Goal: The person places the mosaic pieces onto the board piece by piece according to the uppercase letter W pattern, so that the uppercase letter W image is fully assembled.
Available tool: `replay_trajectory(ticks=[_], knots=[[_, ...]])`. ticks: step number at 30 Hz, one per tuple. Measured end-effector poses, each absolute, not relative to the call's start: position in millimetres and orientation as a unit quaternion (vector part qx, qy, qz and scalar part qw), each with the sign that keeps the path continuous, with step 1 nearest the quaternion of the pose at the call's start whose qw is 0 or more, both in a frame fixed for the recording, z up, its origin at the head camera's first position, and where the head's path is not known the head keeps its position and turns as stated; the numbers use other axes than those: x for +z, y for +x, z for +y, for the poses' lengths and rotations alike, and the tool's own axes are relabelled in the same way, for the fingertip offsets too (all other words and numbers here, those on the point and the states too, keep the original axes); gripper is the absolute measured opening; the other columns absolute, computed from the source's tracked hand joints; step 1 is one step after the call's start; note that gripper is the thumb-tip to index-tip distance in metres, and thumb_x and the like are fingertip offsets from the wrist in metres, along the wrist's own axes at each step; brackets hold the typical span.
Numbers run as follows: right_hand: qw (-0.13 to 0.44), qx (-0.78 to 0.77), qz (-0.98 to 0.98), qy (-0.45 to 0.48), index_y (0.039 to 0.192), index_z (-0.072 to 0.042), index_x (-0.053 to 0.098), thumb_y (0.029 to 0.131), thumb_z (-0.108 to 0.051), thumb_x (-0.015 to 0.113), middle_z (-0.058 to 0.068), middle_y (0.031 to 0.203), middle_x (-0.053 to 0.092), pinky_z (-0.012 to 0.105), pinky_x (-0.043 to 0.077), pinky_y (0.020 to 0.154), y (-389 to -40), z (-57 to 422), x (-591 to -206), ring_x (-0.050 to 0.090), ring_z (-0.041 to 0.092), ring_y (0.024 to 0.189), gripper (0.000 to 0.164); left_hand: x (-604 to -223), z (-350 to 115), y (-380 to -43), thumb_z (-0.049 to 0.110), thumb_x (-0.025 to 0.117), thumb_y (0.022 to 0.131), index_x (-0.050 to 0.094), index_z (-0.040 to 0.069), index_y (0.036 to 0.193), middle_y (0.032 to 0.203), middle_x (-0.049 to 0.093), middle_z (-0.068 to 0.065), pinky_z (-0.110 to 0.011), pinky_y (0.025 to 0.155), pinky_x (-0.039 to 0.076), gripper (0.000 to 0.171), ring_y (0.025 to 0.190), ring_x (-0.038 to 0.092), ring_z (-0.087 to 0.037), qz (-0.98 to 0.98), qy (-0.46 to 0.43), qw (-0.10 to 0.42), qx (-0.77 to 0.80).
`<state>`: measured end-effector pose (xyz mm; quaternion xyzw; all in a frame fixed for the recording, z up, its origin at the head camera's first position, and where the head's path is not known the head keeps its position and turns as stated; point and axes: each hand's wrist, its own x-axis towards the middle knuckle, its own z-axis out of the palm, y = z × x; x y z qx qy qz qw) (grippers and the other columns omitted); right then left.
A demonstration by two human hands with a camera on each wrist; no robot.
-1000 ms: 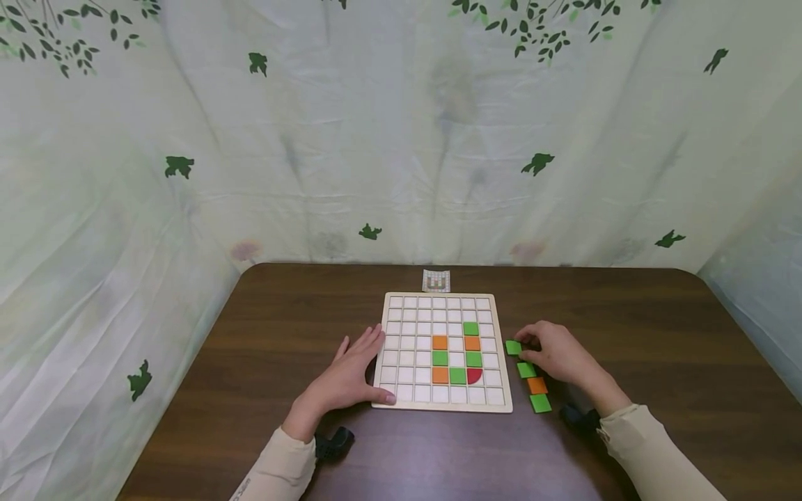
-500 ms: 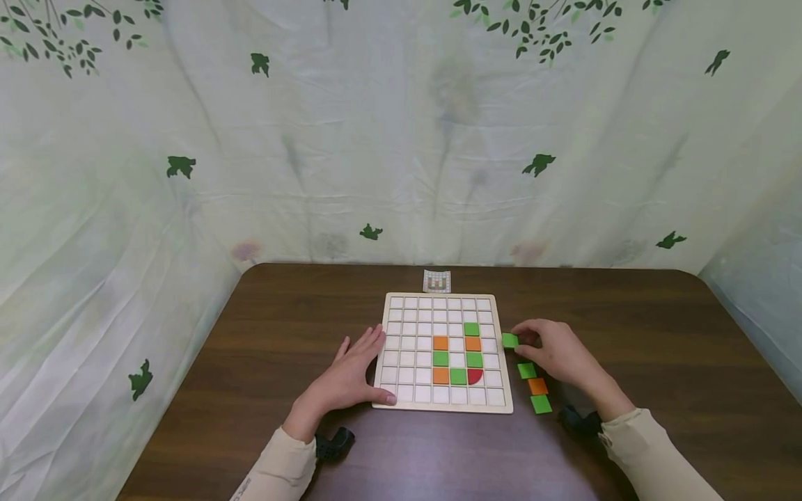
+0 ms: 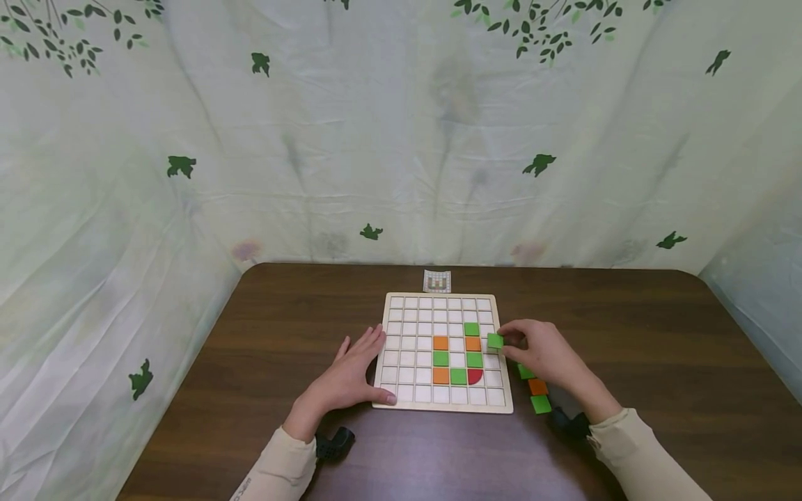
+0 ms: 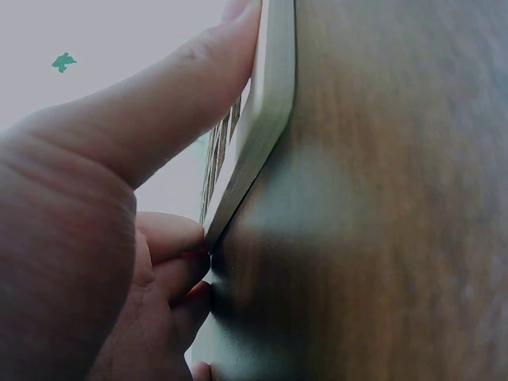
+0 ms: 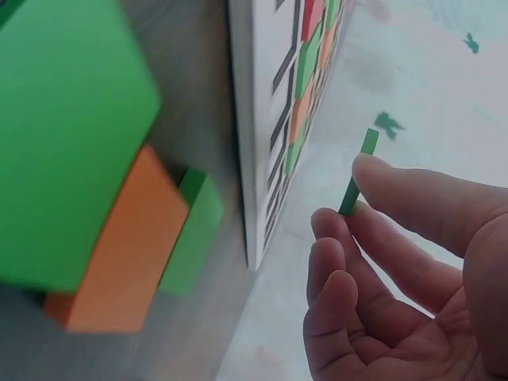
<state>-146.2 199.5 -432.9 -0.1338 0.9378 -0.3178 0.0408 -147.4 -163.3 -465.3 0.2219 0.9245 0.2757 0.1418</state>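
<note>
A pale wooden grid board (image 3: pixel 407 401) lies on the table, with green, orange and red pieces set in some of its squares. My left hand (image 3: pixel 341 376) rests spread against the board's left edge, its thumb over the near left corner; in the left wrist view the thumb (image 4: pixel 167 99) lies along the rim. Between thumb and fingers, my right hand (image 3: pixel 548 351) pinches a green square tile (image 3: pixel 495 341) over the board's right edge. Seen edge-on in the right wrist view, this green tile (image 5: pixel 359 171) is held above the board's surface.
Right of the board lie a green tile (image 3: pixel 525 373), an orange tile (image 3: pixel 537 387) and another green tile (image 3: pixel 541 404) in a slanting row. A small printed card (image 3: pixel 436 281) sits behind the board. A patterned curtain (image 3: pixel 401 139) hangs beyond the brown table (image 3: pixel 301 299).
My right hand has picked the far green tile from the row and carried it left over the board's right edge. The left hand has stayed in place.
</note>
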Motion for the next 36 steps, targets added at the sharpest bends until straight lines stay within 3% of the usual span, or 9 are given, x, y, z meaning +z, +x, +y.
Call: replay_trajectory(ticks=[9, 36], knots=[[0.033, -0.319, 0.935, -0.155, 0.111, -0.005, 0.073, 0.089, -0.012, 0.076, 0.0, 0.097, 0.069, 0.029, 0.051, 0.066, -146, 186, -434, 0.056, 0.013, 0.077, 0.024, -466, -163, -147, 0.051, 0.086, 0.075, 0.021, 0.004, 0.16, 0.168, 0.014, -0.009, -0.059, 0.12, -0.001, 0.116, 0.155, 0.008, -0.027, 0.924, 0.22, 0.142, 0.278], [0.043, -0.326, 0.923, -0.199, 0.107, -0.009, 0.076, 0.085, -0.014, 0.081, -0.004, 0.098, 0.071, 0.034, 0.054, 0.077, -145, 136, -436, 0.063, 0.014, 0.086, 0.023, -464, -162, -148, 0.049, 0.087, 0.075, 0.022, 0.003, 0.159, 0.167, 0.013, -0.01, -0.058, 0.12, 0.0, 0.116, 0.155, 0.008, -0.027, 0.925, 0.221, 0.141, 0.275]])
